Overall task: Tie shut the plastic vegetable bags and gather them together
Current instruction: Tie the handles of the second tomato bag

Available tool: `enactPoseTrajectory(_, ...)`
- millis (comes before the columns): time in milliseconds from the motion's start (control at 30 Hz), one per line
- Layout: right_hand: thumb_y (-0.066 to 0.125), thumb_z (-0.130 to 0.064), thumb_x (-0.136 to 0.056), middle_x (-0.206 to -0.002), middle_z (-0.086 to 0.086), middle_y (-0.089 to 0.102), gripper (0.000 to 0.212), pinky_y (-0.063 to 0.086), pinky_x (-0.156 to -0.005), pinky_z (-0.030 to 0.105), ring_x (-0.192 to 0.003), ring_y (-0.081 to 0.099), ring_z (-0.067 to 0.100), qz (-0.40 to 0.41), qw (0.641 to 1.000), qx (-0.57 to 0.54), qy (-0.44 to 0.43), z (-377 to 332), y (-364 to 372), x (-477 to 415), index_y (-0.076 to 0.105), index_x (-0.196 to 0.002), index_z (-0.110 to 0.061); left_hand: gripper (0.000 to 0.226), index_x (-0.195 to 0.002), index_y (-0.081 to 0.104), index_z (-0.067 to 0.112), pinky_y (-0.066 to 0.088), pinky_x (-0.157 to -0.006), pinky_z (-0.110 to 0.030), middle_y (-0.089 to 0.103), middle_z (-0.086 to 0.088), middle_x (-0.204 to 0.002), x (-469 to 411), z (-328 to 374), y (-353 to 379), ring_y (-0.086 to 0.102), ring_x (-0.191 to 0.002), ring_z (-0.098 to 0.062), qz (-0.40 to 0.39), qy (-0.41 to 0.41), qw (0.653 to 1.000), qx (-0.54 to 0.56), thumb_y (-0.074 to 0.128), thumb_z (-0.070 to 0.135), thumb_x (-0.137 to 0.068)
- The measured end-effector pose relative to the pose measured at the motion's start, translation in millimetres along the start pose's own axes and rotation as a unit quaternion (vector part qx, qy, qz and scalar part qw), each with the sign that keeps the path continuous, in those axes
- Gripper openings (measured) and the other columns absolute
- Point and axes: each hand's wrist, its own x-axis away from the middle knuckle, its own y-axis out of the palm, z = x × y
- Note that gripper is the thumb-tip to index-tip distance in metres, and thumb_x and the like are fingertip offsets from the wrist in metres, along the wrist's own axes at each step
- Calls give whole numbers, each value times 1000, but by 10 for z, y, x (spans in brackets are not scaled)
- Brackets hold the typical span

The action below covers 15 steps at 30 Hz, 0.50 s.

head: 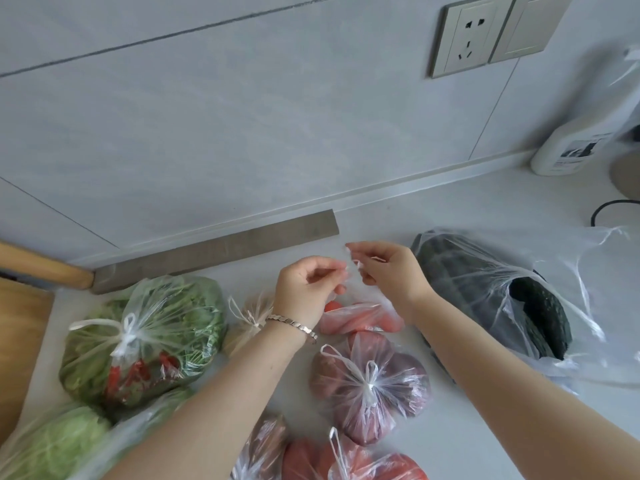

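Two pinching grips, left grip (308, 285) and right grip (388, 271), each hold a thin handle end (351, 268) above the red-vegetable bag (360, 320) lying on the table (433, 209) near tied bags (370, 386); best to cross, loop, pull snug and low, gently to avoid tearing

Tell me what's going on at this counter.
A person at the counter is tying a bag of orange vegetables. The left hand and right hand each pinch a strip of its thin plastic above it, and the knot is not yet made. The leafy greens bag and purple vegetable bag lying nearby are already knotted. The dark green squash bag on the right looks untied.
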Motion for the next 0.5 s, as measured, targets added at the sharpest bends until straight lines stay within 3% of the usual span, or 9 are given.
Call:
enactPoseTrajectory(67, 55, 4, -84, -62, -2, 62, 21, 44, -50, 10, -50, 49, 5, -8, 1000, -5, 19, 31, 34, -61, 70, -93, -7, 24, -79, 50, 11, 53, -55, -21, 61, 4, -46, -109, -14, 13, 57, -41, -7, 15, -75, 995, 70, 67, -5, -75)
enactPoseTrajectory(133, 56, 1, -84, -52, -10, 63, 21, 43, -49, 8, -45, 50, -1, -38, 999, 0, 24, 55, 53, -42, 70, -87, -13, 33, -92, 48, 9, 56, -62, -31, 65, -5, -57, -192, -35, 9, 60, -43, -13, 21, -147, 977, 150, 69, -6, -72)
enactPoseTrajectory(200, 55, 1, -85, -51, -12, 63, 23, 41, -51, 7, -44, 49, -4, -71, 997, -1, 30, 79, 46, -11, 70, -84, -16, 34, -99, 51, 7, 57, -57, -29, 64, -13, -69, -237, -39, 13, 63, -44, -14, 9, -176, 967, 184, 66, -10, -73)
enactPoseTrajectory(300, 58, -2, -84, -62, 0, 67, 17, 41, -54, 11, -49, 51, 1, -92, 996, 20, 10, 142, 4, -6, 72, -85, -13, 15, -81, 60, 1, 54, -47, -20, 66, -5, -54, -267, -93, 43, 62, -41, -11, -24, -154, 978, 139, 62, -12, -76)
enactPoseTrajectory(400, 64, -11, -83, -62, 2, 67, 10, 41, -50, 10, -43, 46, 1, -54, 997, 63, -8, 208, -38, -27, 73, -86, -8, 21, -63, 56, 6, 47, -42, -12, 61, 5, -44, -291, -187, 80, 55, -37, 0, -8, -93, 995, 34, 67, -7, -74)
enactPoseTrajectory(500, 60, -14, -87, -57, -5, 65, 13, 42, -44, 12, -37, 47, 1, 33, 998, 54, -5, 248, -51, -71, 71, -79, -11, 27, -59, 50, 12, 41, -47, -10, 57, 9, -48, -311, -265, 98, 51, -38, 4, -24, -18, 996, -80, 70, 9, -77)
